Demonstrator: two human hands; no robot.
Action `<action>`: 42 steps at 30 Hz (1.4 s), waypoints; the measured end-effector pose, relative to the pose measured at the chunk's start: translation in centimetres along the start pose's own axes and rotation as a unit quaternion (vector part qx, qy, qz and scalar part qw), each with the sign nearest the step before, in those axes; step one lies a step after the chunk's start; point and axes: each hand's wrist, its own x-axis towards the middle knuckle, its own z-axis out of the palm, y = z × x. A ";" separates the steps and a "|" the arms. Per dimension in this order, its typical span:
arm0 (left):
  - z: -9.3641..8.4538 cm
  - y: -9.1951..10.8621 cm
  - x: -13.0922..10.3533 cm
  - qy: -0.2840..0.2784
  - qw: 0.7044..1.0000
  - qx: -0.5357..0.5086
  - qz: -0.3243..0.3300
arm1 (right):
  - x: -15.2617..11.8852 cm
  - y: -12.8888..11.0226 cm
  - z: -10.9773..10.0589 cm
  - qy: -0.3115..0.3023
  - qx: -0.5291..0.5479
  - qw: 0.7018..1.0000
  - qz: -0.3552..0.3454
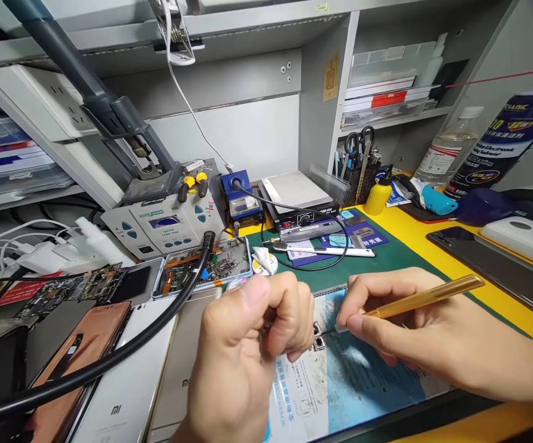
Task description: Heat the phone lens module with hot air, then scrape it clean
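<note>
My right hand point(399, 326) grips a slim gold-coloured pen-shaped tool point(425, 296), its back end pointing up to the right. The front tip is largely covered by my fingers, where a small whitish bit shows. My left hand point(252, 357) is closed, thumb and fingers curled together; anything inside it is hidden. Between the hands sits a small part with two square metal frames and dark round centres point(318, 336), resembling a dual phone camera module. Whether my left fingers touch it cannot be told. Below lies a worn blue-and-white printed sheet point(353, 387) on the green mat point(266, 246).
Several phones or phone backs point(128, 375) lie at left, crossed by a thick black hose point(155, 341). Behind stand a grey rework station point(165, 224), a tray of circuit boards point(211, 266) and a small heating plate point(296, 191). A brush point(326, 251), yellow bottle point(377, 195) and spray can point(501, 144) are further right.
</note>
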 end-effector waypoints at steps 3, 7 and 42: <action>0.4 0.2 0.2 0.018 1.000 0.017 0.003 | 0.0 -0.3 0.0 0.007 -0.006 1.000 -0.008; 1.0 0.4 0.4 0.034 0.998 0.044 0.001 | 0.2 -0.3 0.1 0.009 -0.006 1.000 -0.006; 1.1 1.0 0.6 0.048 0.995 0.083 0.002 | 0.1 0.5 0.1 0.011 -0.008 0.999 -0.044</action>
